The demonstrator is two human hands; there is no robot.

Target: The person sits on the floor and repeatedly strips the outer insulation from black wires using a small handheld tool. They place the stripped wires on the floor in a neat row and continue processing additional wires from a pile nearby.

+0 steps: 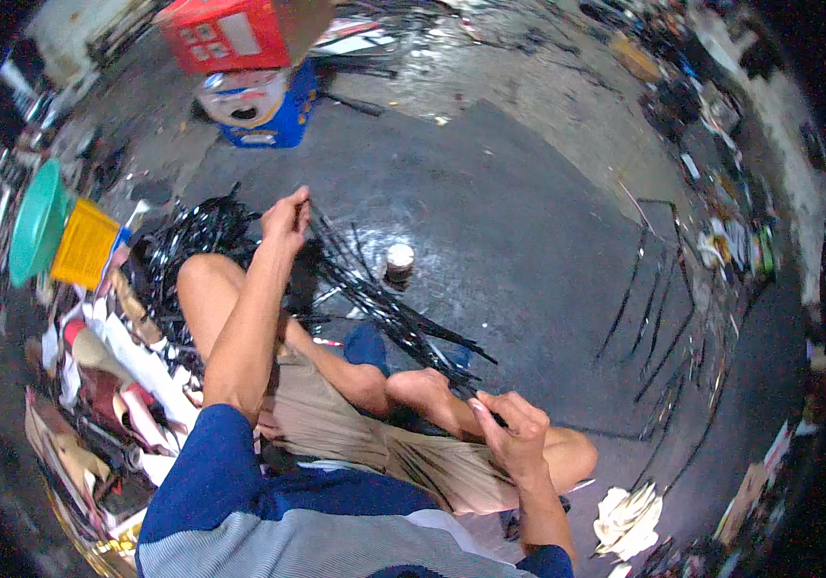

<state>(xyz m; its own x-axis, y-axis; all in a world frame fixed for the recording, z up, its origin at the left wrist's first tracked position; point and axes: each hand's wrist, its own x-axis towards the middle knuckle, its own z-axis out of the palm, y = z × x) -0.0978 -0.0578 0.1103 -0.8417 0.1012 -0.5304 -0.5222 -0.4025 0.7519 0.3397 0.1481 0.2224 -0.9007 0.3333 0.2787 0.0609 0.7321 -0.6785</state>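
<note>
My left hand [288,220] is raised above my left knee, its fingers pinched on the end of a thin black strip. A bundle of long, shiny black strips [389,313] slants from below that hand toward my right foot. Over my right shin, my right hand [511,429] is closed, thumb against fingers, at the lower end of the strips. A dark bit of strip shows in its grip; whether it is the same strip cannot be told. Beside the bundle stands a small jar with a pale top [399,258]. A tangled heap of black strips [196,236] lies by my left knee.
A red box [230,39] sits on a blue and white box [273,116] at the far left. Nearer are a green basin [39,226], a yellow box [87,246] and scraps [114,356]. Loose black strips [658,308] and a cream bundle [628,522] lie at the right.
</note>
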